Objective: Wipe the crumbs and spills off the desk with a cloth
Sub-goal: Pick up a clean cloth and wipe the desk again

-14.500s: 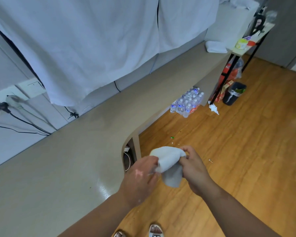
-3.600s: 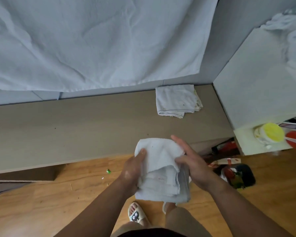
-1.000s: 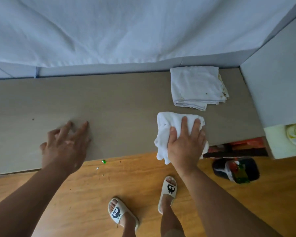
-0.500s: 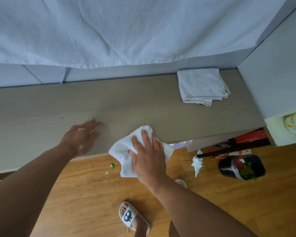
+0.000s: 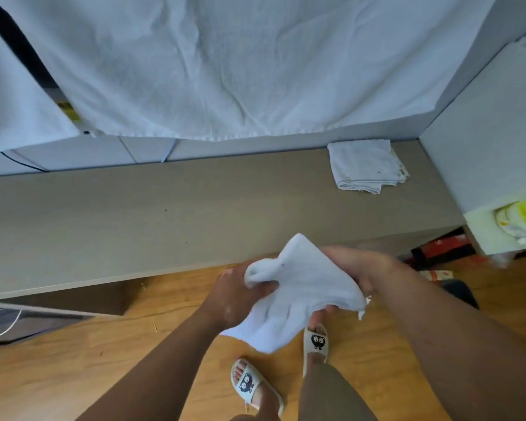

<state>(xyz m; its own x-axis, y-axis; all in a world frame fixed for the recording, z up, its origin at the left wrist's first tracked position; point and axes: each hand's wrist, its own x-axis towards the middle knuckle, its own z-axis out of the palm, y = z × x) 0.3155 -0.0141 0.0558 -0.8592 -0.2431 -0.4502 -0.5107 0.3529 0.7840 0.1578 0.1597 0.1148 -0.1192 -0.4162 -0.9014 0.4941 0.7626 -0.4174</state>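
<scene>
I hold a white cloth (image 5: 298, 290) in both hands, off the desk, just in front of its front edge and above the floor. My left hand (image 5: 234, 296) grips its bunched left end. My right hand (image 5: 362, 268), blurred, holds its right side. The cloth hangs loose below the hands. The long beige desk (image 5: 134, 214) runs across the view, with a few tiny dark specks on it. A second white cloth (image 5: 365, 165), folded and stained, lies at the desk's far right near the wall.
White sheets (image 5: 210, 65) hang over the wall behind the desk. A pale cabinet (image 5: 492, 132) closes off the desk's right end, with a yellow-lidded container (image 5: 520, 217) on a shelf. Below are a wooden floor (image 5: 58, 369) and my sandalled feet (image 5: 316, 341).
Half a second ago my right hand pressed the cloth on the desk's front edge and my left hand lay flat on the desk. Now both hands hold the cloth off the desk.
</scene>
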